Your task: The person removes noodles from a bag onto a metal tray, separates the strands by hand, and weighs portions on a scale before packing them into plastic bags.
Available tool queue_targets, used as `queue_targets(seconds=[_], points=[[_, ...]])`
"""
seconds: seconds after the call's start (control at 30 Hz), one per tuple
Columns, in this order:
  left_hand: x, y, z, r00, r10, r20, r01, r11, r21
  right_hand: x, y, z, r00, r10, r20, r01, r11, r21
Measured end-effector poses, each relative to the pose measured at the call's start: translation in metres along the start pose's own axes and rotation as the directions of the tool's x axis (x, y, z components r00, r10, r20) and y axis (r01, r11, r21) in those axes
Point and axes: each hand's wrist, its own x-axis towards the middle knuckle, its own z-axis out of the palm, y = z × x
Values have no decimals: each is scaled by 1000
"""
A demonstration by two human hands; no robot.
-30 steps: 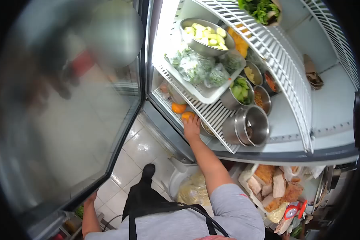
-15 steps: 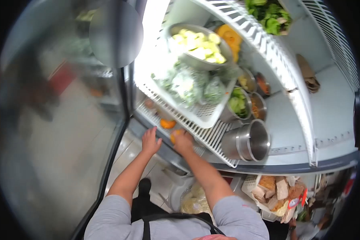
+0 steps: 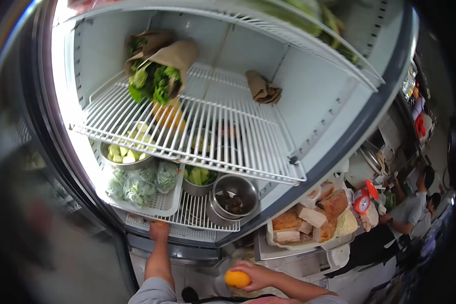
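Note:
An orange [image 3: 237, 278] is in my right hand [image 3: 253, 275], low in front of my body, with the fingers closed round it from the right. My left hand [image 3: 159, 230] reaches to the bottom of the refrigerator, under the wire shelf [image 3: 197, 213]. Its fingers are mostly hidden, and a bit of orange colour shows at them. Just above that hand, a white tray [image 3: 173, 203] holds bagged greens [image 3: 139, 191]. Beside the tray stand a metal pot of cut green vegetables [image 3: 199, 176] and a wider metal pot [image 3: 234, 198] with dark contents.
An upper wire shelf [image 3: 228, 114] carries greens in brown paper [image 3: 162, 71] and a folded paper bag [image 3: 262, 88]. The glass door [image 3: 81, 238] stands open at left. To the right are a crate of meat-like chunks [image 3: 309, 223], a red scale [image 3: 362, 201] and people [image 3: 415, 202].
The view has swung to the right and up. My right hand has come out of the refrigerator with the orange, while my left hand has moved in under the lower shelf.

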Motion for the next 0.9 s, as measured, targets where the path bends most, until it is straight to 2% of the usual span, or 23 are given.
queue_targets(seconds=[0.07, 0.13, 0.2, 0.27, 0.33, 0.4, 0.43, 0.47, 0.5, 0.53, 0.57, 0.6, 0.67, 0.73, 0.8, 0.83, 0.87, 0.9], points=[[-12, -8, 2, 992, -127, 26, 128, 991, -46, -33, -13, -23, 998, 61, 9, -61, 998, -35], [-39, -24, -9, 987, -152, 49, 154, 987, -36, -65, -38, -63, 991, 133, 16, -131, 987, -91], [-43, -84, -6, 989, 7, 148, 46, 935, -351, -97, -67, -108, 983, 181, 14, -177, 973, -147], [-89, -91, -57, 970, 87, 225, 26, 889, -457, -128, -89, -149, 988, 107, -115, -133, 959, -251], [-122, -100, -94, 953, 136, 272, 20, 865, -501, -153, -117, -185, 965, 32, -261, -154, 871, -466], [-138, -109, -118, 939, 153, 308, 21, 869, -495, -170, -153, -223, 896, -224, -383, -92, 752, -653], [-150, -102, -122, 950, 143, 278, 9, 876, -482, -177, -168, -238, 825, -338, -452, -105, 695, -712], [-163, -78, -132, 960, 132, 247, -2, 884, -467, -180, -181, -252, 688, -521, -505, -74, 642, -763], [-172, -59, -140, 968, 124, 218, -13, 892, -451, -182, -199, -269, 570, -665, -483, -87, 535, -840], [-175, -48, -143, 964, 169, 204, -65, 898, -436, -179, -208, -290, 375, -842, -388, -100, 379, -920], [-173, -38, -143, 958, 216, 191, -119, 899, -421, -177, -227, -313, 243, -936, -253, -176, 214, -961], [-173, -31, -143, 948, 264, 179, -173, 896, -409, -176, -252, -331, 158, -976, -152, -284, 103, -953], [-176, -18, -149, 938, 275, 210, -143, 861, -488, -166, -291, -378, -41, -997, 68, -436, -44, -899], [-169, -13, -147, 931, 310, 195, -156, 818, -554, -165, -324, -423, -94, -982, 165, -636, -68, -769], [-165, -12, -148, 925, 323, 202, -178, 835, -521, -147, -360, -450, -172, -964, 201, -725, -14, -688], [-164, -11, -151, 923, 325, 207, -186, 845, -501, -126, -379, -458, -309, -918, 249, -669, 24, -743], [-165, -8, -155, 927, 319, 198, -194, 859, -474, -120, -393, -472, -302, -918, 257, -715, 40, -698], [-166, -5, -156, 924, 328, 195, -185, 831, -524, -114, -409, -486, -299, -917, 264, -754, 58, -654]])
